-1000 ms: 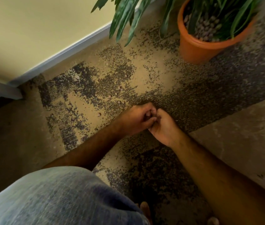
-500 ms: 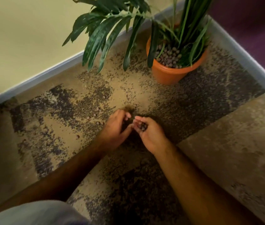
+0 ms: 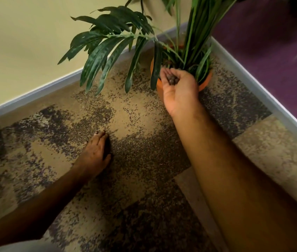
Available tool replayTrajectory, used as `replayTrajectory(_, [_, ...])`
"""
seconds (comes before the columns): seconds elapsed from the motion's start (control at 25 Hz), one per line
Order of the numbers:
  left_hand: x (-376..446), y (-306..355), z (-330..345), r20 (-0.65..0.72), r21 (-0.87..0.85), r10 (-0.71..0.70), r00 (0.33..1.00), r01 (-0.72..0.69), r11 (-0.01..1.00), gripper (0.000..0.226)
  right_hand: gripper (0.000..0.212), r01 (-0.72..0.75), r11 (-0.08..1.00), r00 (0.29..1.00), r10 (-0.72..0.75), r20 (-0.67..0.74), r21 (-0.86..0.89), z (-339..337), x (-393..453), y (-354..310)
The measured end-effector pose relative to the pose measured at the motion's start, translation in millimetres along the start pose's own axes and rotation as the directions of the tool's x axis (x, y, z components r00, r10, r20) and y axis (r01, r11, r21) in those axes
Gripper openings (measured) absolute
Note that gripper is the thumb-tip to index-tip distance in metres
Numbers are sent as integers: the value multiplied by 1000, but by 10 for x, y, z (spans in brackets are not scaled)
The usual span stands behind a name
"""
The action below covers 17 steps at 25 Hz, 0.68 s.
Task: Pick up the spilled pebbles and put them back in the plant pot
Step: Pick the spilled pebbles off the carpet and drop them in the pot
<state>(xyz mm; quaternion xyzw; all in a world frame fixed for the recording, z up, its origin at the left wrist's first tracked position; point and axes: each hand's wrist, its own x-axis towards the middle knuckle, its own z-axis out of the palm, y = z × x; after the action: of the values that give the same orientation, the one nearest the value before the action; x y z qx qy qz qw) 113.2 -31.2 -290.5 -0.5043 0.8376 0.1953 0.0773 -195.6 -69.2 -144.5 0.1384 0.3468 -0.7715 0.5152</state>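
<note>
while the right hand hovers: cupped palm-up at the near rim of the plant pot, far right of the scene
right hand (image 3: 179,88): its grip is curled round a small heap of pebbles (image 3: 172,80), fingers bent in over them
pebbles: dark and rounded, lying in the hollow of the palm, right at the pot's rim; i cannot tell whether any are over the soil
plant pot (image 3: 205,81): orange, standing on the carpet in the far corner, mostly hidden by the hand and leaves
plant (image 3: 111,51): long dark green leaves spreading left and toward the camera over the floor
left hand (image 3: 96,151): low on the carpet at left centre, well apart from the pot, fingers straight and together, tips touching the floor, its grip around nothing
carpet (image 3: 140,110): tan with dark speckled patches; loose pebbles too small to pick out
skirting (image 3: 253,82): pale strip along both walls, meeting behind the pot
</note>
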Motion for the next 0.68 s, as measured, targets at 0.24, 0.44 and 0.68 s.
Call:
replayTrajectory(0.24, [46, -17, 28, 8, 18, 14, 1000, -14, 1000, 82, 58, 34, 996, 996, -27, -86, 80, 175, 53, -96])
replayTrajectory(0.44, [44, -100, 30, -2, -16, 5, 1000, -5, 1000, 83, 58, 57, 998, 991, -53, -119, 36, 173, 37, -143])
replayTrajectory(0.68, [42, -93, 44, -4, -21, -5, 1000, 5, 1000, 83, 53, 59, 998, 994, -59, -94, 0, 139, -86, -210])
